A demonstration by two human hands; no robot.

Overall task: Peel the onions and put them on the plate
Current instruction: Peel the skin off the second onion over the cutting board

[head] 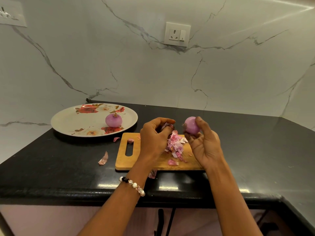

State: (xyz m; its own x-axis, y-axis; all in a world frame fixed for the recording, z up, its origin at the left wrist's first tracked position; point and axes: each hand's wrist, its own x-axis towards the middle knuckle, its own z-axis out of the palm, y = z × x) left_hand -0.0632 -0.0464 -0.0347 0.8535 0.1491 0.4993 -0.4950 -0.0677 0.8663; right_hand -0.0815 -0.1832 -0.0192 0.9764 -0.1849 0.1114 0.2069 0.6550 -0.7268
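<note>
A peeled purple onion [113, 120] sits on the floral plate [71, 121] at the left of the black counter. My right hand [205, 145] grips a second peeled onion [191, 125] above the wooden cutting board [148, 160]. My left hand [155, 138] hovers over the board beside it, its curled fingers pinching a piece of purple onion skin [165, 125]. A heap of pink peels [175, 146] lies on the board between my hands.
Loose peel scraps lie on the counter [51, 167], one [103, 159] left of the board and another [116, 138] near the plate. A marble wall with a power socket [177, 34] stands behind. The counter's front edge runs below my wrists.
</note>
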